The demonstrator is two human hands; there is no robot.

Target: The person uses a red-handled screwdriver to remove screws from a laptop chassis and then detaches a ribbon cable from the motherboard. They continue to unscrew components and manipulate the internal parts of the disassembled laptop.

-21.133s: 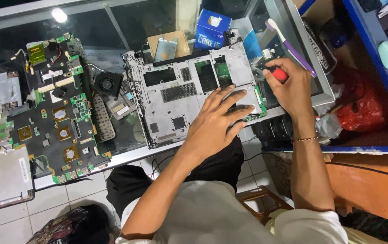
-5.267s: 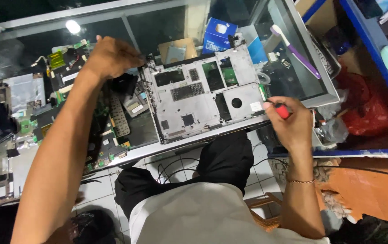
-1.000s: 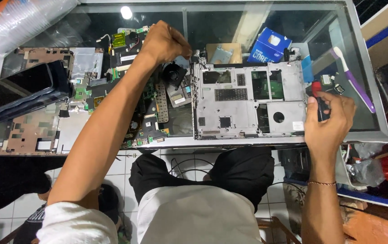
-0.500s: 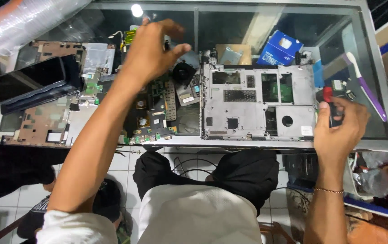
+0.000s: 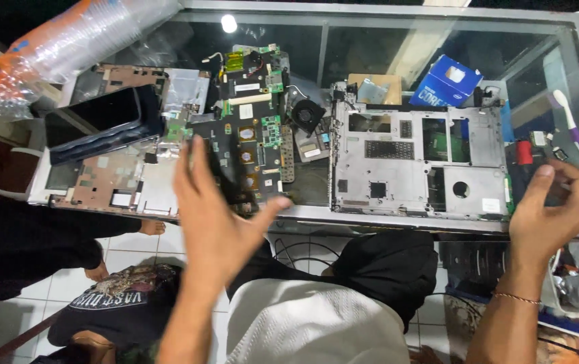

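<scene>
Above motherboard (image 5: 249,141), open left hand (image 5: 216,216)

Silver laptop chassis (image 5: 419,165), green-black motherboard (image 5: 249,128) (gold patches), blue box (image 5: 448,81), purple-white toothbrush (image 5: 578,141)

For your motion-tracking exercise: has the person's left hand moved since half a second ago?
Yes. The left hand has come back toward the person, off the green motherboard to the glass table's near edge.

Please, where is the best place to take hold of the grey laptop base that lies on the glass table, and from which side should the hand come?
Probably by its near long edge, from the person's side. The grey laptop base lies flat with that edge at the glass table's front rim, free of clutter. The far edge is crowded by a blue box, the left by a small fan.
</scene>
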